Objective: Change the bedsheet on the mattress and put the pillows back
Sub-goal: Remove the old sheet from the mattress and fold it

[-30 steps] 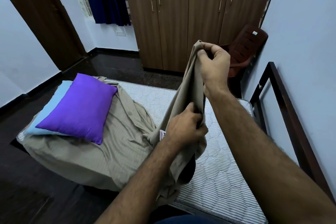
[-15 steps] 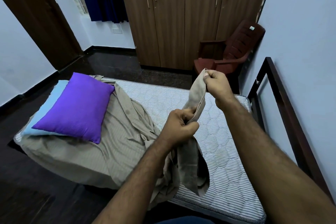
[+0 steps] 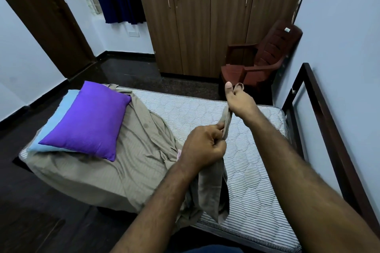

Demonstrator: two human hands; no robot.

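Bedsheet: edge now drawn lower, taut between left hand fingers, curled around it, and right hand pinching beyond; corner-finding underway, spreading pending.

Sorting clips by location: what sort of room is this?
Most likely a home bedroom: a single mattress on a dark bed frame, pillows on it, and a tall wooden wardrobe against the far wall.

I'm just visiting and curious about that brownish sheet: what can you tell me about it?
The beige bedsheet looks like thin, finely striped cloth. It lies crumpled over the left half of the striped mattress, draping over its near-left edge. A purple pillow rests on it. One edge is lifted: the left hand grips it and the right hand pinches it higher up.
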